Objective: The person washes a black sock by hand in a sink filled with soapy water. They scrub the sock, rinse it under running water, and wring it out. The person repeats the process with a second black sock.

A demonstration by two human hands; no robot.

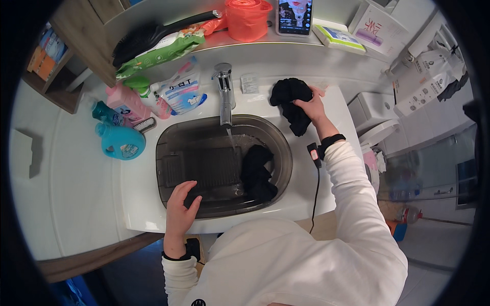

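My right hand point(313, 106) grips a bunched black cloth point(293, 93) on the white sink counter, right of the faucet. Over the front left rim of a translucent dark plastic washbasin point(281, 153), my left hand point(183, 206) is empty, thumb and fingers apart. The basin sits in the sink and has a ribbed washboard bottom point(222, 168). Water runs into it from the chrome faucet point(225, 91). Another black cloth point(257, 174) lies wet against the basin's right side. Exactly what kind of garment each cloth is, I cannot tell.
Left of the faucet stand a detergent pouch point(183, 91), a pink bottle point(126, 103), a blue jug point(120, 141) and a scrub brush point(144, 125). A shelf behind holds a hairbrush point(153, 38), a red bag roll point(248, 19) and a phone point(294, 17). A cable point(316, 199) hangs from my right wrist device.
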